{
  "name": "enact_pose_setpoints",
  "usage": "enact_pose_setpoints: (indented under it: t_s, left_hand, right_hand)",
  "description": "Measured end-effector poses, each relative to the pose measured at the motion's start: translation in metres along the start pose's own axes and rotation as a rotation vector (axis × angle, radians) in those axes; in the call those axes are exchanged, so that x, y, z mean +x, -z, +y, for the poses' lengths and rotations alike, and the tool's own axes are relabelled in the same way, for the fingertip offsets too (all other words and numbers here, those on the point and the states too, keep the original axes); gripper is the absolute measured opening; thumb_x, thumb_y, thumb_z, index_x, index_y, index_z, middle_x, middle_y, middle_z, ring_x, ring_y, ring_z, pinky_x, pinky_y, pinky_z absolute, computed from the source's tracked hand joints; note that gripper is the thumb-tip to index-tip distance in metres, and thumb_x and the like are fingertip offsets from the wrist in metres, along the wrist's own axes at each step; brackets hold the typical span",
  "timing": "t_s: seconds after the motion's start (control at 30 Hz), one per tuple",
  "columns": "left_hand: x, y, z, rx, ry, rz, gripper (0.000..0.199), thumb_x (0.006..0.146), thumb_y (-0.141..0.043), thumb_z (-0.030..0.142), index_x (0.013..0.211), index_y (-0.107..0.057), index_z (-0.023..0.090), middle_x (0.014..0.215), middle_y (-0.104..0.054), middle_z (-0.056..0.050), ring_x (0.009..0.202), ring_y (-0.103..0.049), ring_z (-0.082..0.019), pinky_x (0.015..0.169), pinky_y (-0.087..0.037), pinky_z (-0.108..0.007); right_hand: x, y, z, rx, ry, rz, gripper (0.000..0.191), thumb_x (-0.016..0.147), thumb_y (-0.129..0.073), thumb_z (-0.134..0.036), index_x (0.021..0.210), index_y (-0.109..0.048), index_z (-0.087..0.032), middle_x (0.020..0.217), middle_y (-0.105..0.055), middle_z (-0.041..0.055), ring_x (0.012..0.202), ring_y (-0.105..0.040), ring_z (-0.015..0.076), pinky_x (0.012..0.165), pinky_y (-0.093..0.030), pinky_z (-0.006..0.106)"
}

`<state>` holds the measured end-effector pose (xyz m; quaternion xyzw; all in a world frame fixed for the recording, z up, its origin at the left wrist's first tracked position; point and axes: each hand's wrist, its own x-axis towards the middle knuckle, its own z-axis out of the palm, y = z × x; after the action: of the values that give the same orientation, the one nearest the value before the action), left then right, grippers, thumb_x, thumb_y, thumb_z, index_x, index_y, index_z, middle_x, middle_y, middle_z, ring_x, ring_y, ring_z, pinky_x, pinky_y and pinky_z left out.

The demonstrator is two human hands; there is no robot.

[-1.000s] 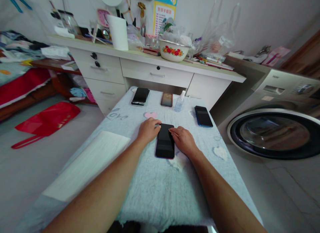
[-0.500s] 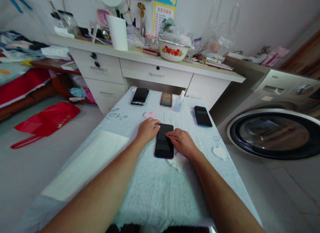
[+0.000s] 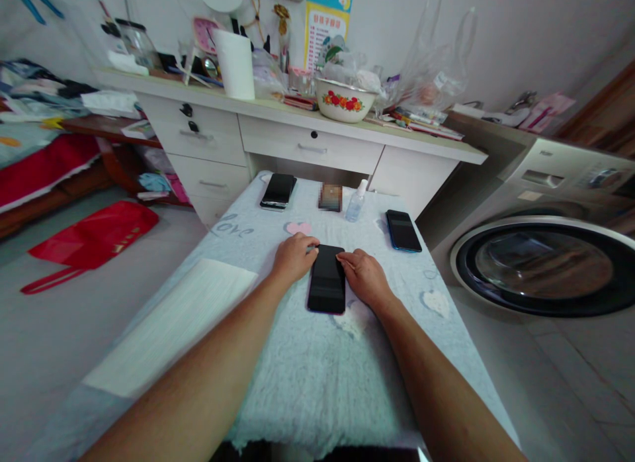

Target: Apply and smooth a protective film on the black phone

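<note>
A dark smartphone (image 3: 326,283) lies face up on the cloth-covered table, its screen black. At its upper left edge my left hand (image 3: 296,257) grips the side, fingers closed against the phone. My right hand (image 3: 364,273) is over the phone's upper right edge with thumb and fingers pinched together. Whatever small thing the pinch may hold is too hidden to name. Beyond the hands stands a clear spray bottle (image 3: 355,202) with a white cap, beside a small blurred brownish item (image 3: 330,197).
Another phone (image 3: 403,231) lies at the right table edge, and stacked phones (image 3: 278,191) sit at the far left. A long whitish sheet (image 3: 173,326) covers the left side. A white desk (image 3: 297,147) borders the far end; a washing machine (image 3: 546,204) stands right.
My right hand has shifted slightly up and to the right, from over the screen to the phone's upper right edge. My left hand and the phone have stayed put.
</note>
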<state>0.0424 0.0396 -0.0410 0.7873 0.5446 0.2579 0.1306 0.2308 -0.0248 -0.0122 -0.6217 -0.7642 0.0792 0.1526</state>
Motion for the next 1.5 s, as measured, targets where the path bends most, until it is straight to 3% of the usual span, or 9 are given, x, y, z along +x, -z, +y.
enact_pose_setpoints:
  t_s: [0.33,1.5]
  left_hand:
    - [0.0,0.0,0.0,0.004,0.002,-0.004,0.026,0.084,-0.052,0.028,0.104,-0.069,0.024,0.102,-0.065,-0.003,0.095,-0.061,-0.017,0.084,-0.046,-0.027]
    - [0.001,0.001,0.001,0.012,0.019,-0.027,0.028,0.083,-0.049,0.022,0.104,-0.069,0.024,0.104,-0.066,-0.003,0.098,-0.061,-0.017,0.087,-0.047,-0.027]
  right_hand:
    - [0.004,0.001,0.005,-0.054,-0.085,0.012,0.034,0.098,-0.038,-0.028,0.118,-0.065,-0.024,0.104,-0.065,0.0079,0.096,-0.06,0.0177,0.084,-0.04,0.025]
    - [-0.007,0.011,0.012,-0.008,0.071,-0.057,0.029,0.092,-0.043,-0.021,0.102,-0.071,-0.018,0.098,-0.07,0.0063,0.092,-0.061,0.0158,0.085,-0.041,0.025]
